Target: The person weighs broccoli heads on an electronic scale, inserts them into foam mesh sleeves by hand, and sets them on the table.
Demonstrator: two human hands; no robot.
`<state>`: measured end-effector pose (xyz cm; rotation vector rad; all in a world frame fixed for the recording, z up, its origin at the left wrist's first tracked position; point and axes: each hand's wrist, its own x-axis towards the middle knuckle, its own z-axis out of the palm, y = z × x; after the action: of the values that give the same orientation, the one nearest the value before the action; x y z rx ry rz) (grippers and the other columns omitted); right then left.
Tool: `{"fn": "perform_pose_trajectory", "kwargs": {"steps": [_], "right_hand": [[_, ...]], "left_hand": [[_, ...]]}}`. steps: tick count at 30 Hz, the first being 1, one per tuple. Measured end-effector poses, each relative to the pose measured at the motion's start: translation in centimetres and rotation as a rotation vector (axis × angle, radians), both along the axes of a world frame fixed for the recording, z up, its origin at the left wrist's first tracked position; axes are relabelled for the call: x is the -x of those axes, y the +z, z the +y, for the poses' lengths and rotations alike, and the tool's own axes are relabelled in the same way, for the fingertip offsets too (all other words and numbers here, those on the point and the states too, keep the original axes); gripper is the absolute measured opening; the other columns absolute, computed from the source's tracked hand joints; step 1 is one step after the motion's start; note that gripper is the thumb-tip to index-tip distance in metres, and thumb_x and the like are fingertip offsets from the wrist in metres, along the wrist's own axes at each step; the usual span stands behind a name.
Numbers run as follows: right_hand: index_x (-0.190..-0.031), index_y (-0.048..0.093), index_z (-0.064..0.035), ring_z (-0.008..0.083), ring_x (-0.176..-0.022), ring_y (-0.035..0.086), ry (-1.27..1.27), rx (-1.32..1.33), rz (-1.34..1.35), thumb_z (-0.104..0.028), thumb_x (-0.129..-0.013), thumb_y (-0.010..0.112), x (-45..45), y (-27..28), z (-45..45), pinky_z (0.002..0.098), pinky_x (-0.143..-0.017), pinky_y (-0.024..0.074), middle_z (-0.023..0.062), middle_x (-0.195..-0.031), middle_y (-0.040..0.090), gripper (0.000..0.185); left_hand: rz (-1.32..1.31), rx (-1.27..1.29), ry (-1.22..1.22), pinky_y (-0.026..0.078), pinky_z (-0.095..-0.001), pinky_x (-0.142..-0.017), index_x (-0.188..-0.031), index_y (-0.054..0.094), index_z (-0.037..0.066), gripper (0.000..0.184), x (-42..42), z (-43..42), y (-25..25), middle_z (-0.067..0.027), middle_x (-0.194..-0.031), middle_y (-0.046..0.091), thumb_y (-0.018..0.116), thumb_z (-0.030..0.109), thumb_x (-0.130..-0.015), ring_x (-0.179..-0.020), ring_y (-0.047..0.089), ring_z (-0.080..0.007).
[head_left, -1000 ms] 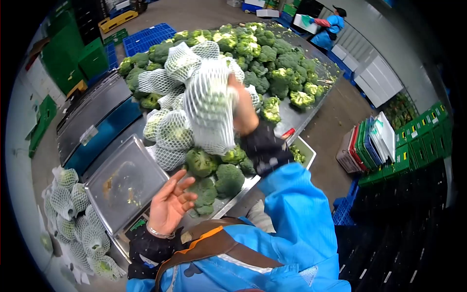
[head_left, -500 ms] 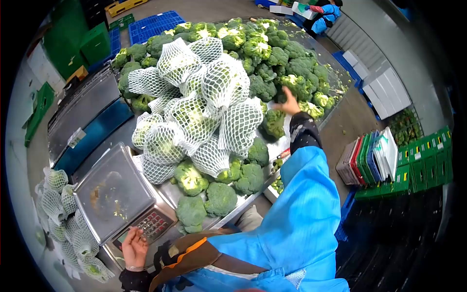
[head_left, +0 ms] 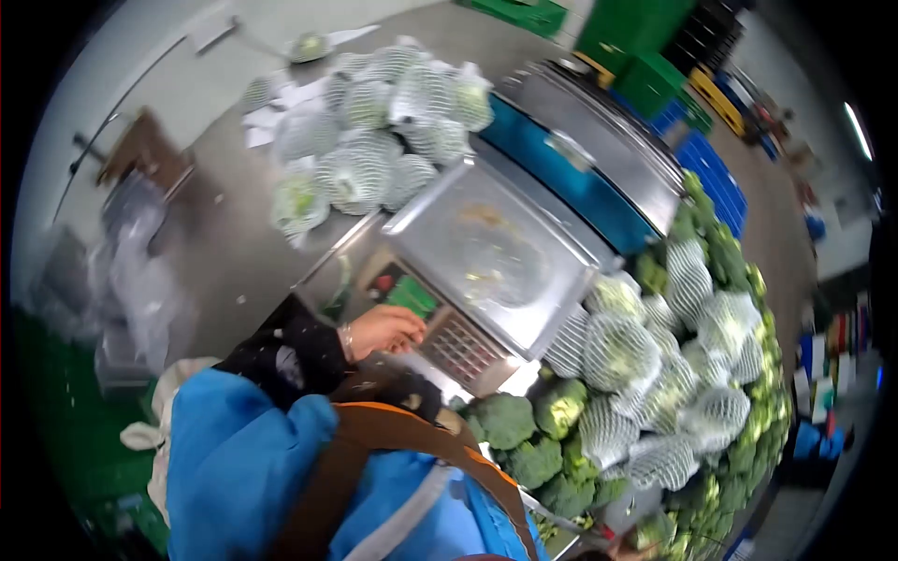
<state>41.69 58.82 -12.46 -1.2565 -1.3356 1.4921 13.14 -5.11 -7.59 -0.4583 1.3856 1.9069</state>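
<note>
Metal table [head_left: 631,510]: left hand [head_left: 383,330] half open beside scale [head_left: 491,257]; right hand [head_left: 636,551], blurred, unclear.

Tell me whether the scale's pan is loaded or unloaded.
Unloaded: the metal pan bears no produce, only small pale scraps and a brownish stain.

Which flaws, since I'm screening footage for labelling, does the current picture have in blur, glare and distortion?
Head view: motion blur softens the left hand and the plastic bags; the keypad is unreadable; glare whitens the scale's lower corner; the light strip looks blown out; wide-angle distortion tilts and bends the surroundings, with black corners.
</note>
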Motion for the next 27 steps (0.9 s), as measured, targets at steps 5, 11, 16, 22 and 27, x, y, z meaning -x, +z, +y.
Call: {"fn": "perform_pose_trajectory", "kwargs": {"steps": [5,11,16,22,27], "right_hand": [[-0.125,0.049,-0.0056,0.0262,-0.105,0.054,0.231,-0.054,0.061,-0.028,-0.083,0.061,8.5,3.7,-12.2,0.0400,-0.084,0.0477,0.0116,-0.122,0.053,0.048],[-0.125,0.049,-0.0076,0.0254,-0.110,0.051,0.795,0.081,0.321,-0.033,-0.083,0.061,22.7,9.7,-21.3,0.0399,-0.088,0.0443,0.0111,-0.127,0.049,0.050],[-0.110,0.051,0.0032,0.0164,-0.094,0.054,0.952,-0.045,0.157,-0.007,-0.079,0.065,37.2,8.6,-37.6,0.0290,-0.083,0.0443,0.0096,-0.106,0.055,0.035],[-0.127,0.039,0.0015,0.0234,-0.115,0.043,1.050,-0.694,0.144,-0.008,-0.066,0.076,39.7,1.6,-42.3,0.0338,-0.100,0.0323,0.0125,-0.123,0.045,0.072],[-0.129,0.032,-0.0037,0.0279,-0.115,0.046,1.289,-0.770,-0.151,-0.004,-0.049,0.084,36.3,5.7,-43.4,0.0372,-0.099,0.0369,0.0150,-0.126,0.042,0.096]], "left_hand": [[0.281,0.324,0.272,0.043,-0.0193,-0.051,-0.090,0.063,0.004,0.010,1.8,-9.4,-0.4,-0.0018,-0.078,0.064,0.059,0.010,-0.082,-0.059,0.058,-0.0080],[0.694,0.726,0.611,0.046,-0.0257,-0.055,-0.093,0.062,0.003,0.014,7.9,-24.2,-2.6,-0.0061,-0.078,0.064,0.059,0.008,-0.080,-0.061,0.059,-0.0139],[0.557,1.282,0.556,0.048,-0.0367,-0.075,-0.098,0.062,0.009,0.023,14.8,-35.9,-6.2,-0.0123,-0.091,0.065,0.057,0.011,-0.076,-0.084,0.062,-0.0314],[0.404,1.663,0.265,0.040,-0.0432,-0.093,-0.119,0.050,0.014,0.050,20.0,-41.5,-4.7,-0.0125,-0.117,0.052,0.061,0.010,-0.071,-0.114,0.047,-0.0317],[0.630,2.202,0.044,0.021,-0.0581,-0.103,-0.138,0.031,0.024,0.072,25.7,-44.0,-6.2,-0.0100,-0.138,0.035,0.061,0.009,-0.074,-0.133,0.026,-0.0269]]}}
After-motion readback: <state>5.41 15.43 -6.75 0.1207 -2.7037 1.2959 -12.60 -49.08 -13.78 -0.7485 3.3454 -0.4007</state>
